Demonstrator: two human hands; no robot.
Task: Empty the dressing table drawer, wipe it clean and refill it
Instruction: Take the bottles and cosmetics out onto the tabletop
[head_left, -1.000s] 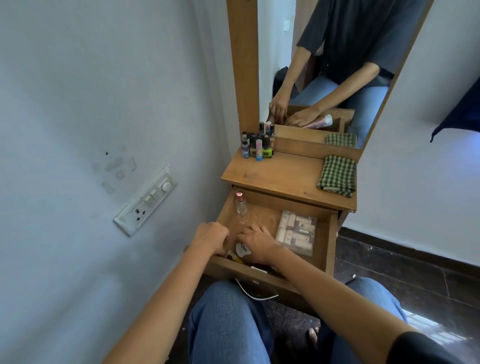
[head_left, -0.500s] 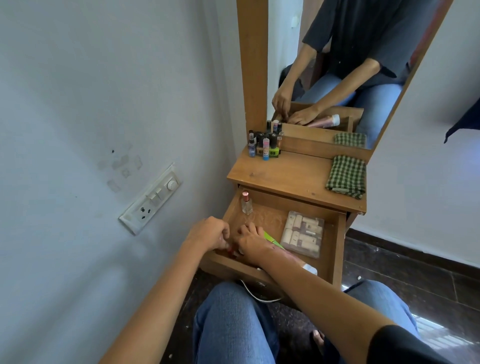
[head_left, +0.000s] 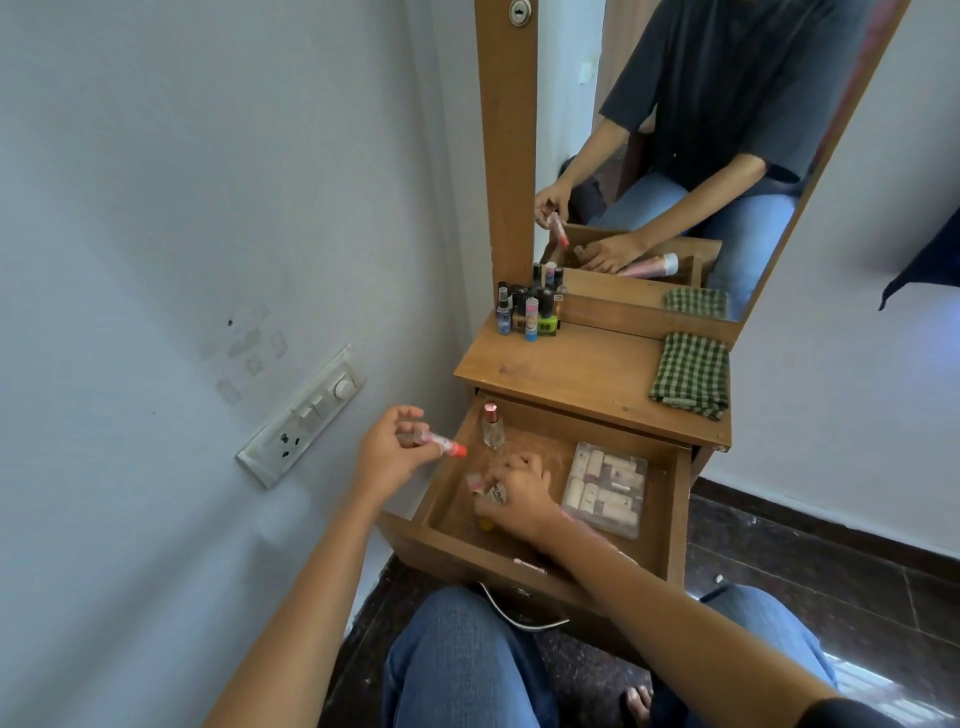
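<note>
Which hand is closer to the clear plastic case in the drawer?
The right hand: it's inside the drawer gripping small cosmetics, just left of the clear plastic case. The left hand is outside the drawer's left side, holding a red-tipped tube.

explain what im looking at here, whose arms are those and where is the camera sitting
There is no machine here. The camera is worn on a person's head and looks down, so both arms are the wearer's own, and this is the only view. The mirror shows the same person from the front.

They sit at a small wooden dressing table with its drawer pulled open. The left hand holds a small tube with a red cap at the drawer's left wall. The right hand is down inside the drawer, fingers curled around some small items.

Also in the drawer are a little glass bottle and a clear box of small tubes. On the tabletop are a cluster of little bottles and a folded green checked cloth.
</note>
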